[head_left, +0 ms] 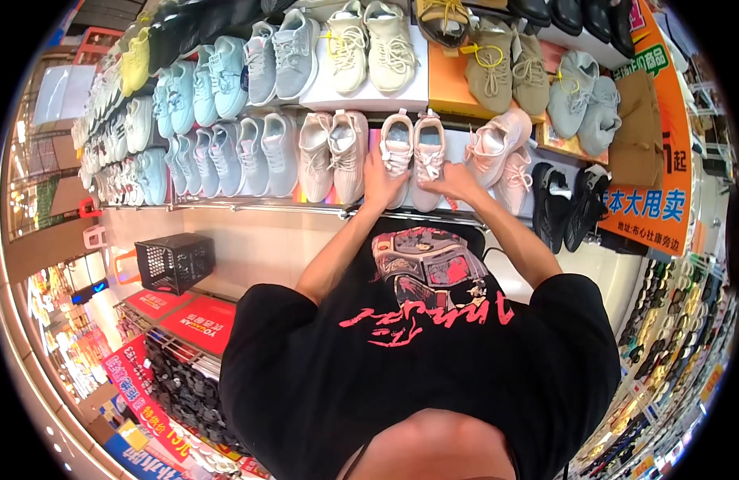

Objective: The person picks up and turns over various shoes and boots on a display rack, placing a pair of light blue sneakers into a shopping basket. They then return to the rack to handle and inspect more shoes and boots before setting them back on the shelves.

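A pair of pale pink sneakers stands side by side on the front shelf, heels to the back and toes toward me. My left hand (381, 182) is closed against the outer side of the left pink sneaker (396, 146). Across the front of the right pink sneaker (428, 148) lies my right hand (453, 183), its fingers bent at the laces; part of the grip is hidden. Directly left is a beige-pink knit pair (348, 152). To the right sits another light pink pair (497, 144), one shoe leaning over the other.
Rows of grey and pale blue sneakers (280, 152) fill the left shelf. Cream sneakers (390, 48) stand on a white box behind. Black sneakers (550, 204) and an orange sign (653, 188) are at right. A black crate (176, 262) lies lower left.
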`<state>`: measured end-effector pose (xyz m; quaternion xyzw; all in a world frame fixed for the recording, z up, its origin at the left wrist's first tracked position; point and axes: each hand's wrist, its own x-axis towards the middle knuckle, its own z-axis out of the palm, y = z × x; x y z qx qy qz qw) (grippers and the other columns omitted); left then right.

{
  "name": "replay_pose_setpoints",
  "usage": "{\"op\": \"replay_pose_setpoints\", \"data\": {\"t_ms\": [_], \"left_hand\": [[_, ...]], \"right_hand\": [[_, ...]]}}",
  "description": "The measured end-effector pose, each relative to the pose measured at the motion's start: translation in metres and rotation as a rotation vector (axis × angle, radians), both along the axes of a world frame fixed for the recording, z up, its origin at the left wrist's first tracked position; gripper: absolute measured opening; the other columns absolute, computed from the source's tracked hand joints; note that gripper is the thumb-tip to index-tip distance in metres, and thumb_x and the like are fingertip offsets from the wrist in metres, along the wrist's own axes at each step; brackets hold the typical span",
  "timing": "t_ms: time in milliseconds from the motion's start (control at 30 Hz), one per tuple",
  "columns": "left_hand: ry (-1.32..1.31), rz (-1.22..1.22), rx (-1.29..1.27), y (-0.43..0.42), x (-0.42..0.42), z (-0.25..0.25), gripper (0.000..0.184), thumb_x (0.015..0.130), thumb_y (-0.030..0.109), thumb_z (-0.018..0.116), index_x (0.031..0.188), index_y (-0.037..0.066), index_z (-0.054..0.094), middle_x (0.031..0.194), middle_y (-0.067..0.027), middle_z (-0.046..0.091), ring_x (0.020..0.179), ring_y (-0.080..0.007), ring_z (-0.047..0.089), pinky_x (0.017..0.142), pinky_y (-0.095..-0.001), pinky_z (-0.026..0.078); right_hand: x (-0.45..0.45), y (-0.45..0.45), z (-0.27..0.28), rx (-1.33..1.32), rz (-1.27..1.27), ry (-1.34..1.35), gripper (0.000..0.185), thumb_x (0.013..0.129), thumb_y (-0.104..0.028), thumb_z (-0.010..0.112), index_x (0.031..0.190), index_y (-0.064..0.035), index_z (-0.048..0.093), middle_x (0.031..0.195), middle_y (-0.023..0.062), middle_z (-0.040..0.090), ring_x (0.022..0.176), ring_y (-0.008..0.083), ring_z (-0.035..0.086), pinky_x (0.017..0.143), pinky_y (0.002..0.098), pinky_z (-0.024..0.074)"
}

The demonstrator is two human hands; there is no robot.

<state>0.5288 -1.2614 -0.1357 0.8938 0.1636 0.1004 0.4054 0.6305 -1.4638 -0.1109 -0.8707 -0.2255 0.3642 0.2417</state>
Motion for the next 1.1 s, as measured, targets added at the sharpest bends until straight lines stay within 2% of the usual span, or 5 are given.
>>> {"op": "replay_pose_setpoints", "data": {"t_ms": [133, 600, 800, 933, 1100], "left_hand": [[-0.044, 0.062, -0.037, -0.008, 0.0, -0.001, 0.103, 0.068, 0.017, 0.089, 0.152, 0.005, 0.03, 0.131, -0.0255, 0.05, 0.122, -0.0455, 0.049, 0.105, -0.0502, 0.041], [-0.043, 0.141, -0.02, -0.021, 0.003, -0.008, 0.096, 0.077, 0.022, 0.083, 0.153, 0.002, 0.028, 0.133, -0.0285, 0.043, 0.124, -0.0484, 0.042, 0.108, -0.0526, 0.034], [0.009, 0.055, -0.045, -0.015, 0.002, -0.011, 0.099, 0.079, 0.026, 0.081, 0.153, -0.002, 0.021, 0.136, -0.0317, 0.038, 0.127, -0.0494, 0.038, 0.111, -0.0548, 0.03], [-0.061, 0.02, 0.154, -0.02, 0.0, 0.019, 0.104, 0.076, 0.029, 0.081, 0.153, -0.003, 0.019, 0.147, -0.0323, 0.028, 0.137, -0.0499, 0.027, 0.116, -0.0575, 0.021], [-0.268, -0.161, 0.194, -0.038, 0.003, 0.047, 0.098, 0.077, 0.024, 0.08, 0.153, -0.002, 0.023, 0.149, -0.0285, 0.03, 0.139, -0.0478, 0.028, 0.117, -0.0579, 0.021]], "right_hand": [[-0.007, -0.02, -0.004, 0.187, -0.022, -0.038, 0.093, 0.075, -0.056, 0.078, 0.139, 0.0042, 0.048, 0.1, 0.028, 0.071, 0.093, 0.0437, 0.07, 0.084, 0.0472, 0.0549], [-0.044, -0.015, -0.03, 0.17, -0.135, -0.386, 0.083, 0.086, -0.039, 0.074, 0.144, 0.0076, 0.038, 0.12, 0.0335, 0.055, 0.108, 0.0476, 0.059, 0.093, 0.0486, 0.0498], [-0.08, -0.054, 0.015, 0.218, -0.079, -0.397, 0.061, 0.089, -0.027, 0.069, 0.14, -0.0009, 0.048, 0.11, 0.0235, 0.058, 0.101, 0.0417, 0.061, 0.086, 0.0467, 0.0507], [-0.131, -0.096, 0.007, 0.223, -0.301, -0.425, 0.049, 0.086, -0.025, 0.072, 0.127, -0.0023, 0.06, 0.108, 0.0199, 0.063, 0.096, 0.0391, 0.063, 0.084, 0.0459, 0.0524], [-0.186, -0.104, 0.037, 0.239, -0.913, -0.334, 0.039, 0.085, -0.016, 0.076, 0.119, -0.0001, 0.065, 0.089, 0.0135, 0.07, 0.074, 0.0214, 0.067, 0.069, 0.0346, 0.055]]}}
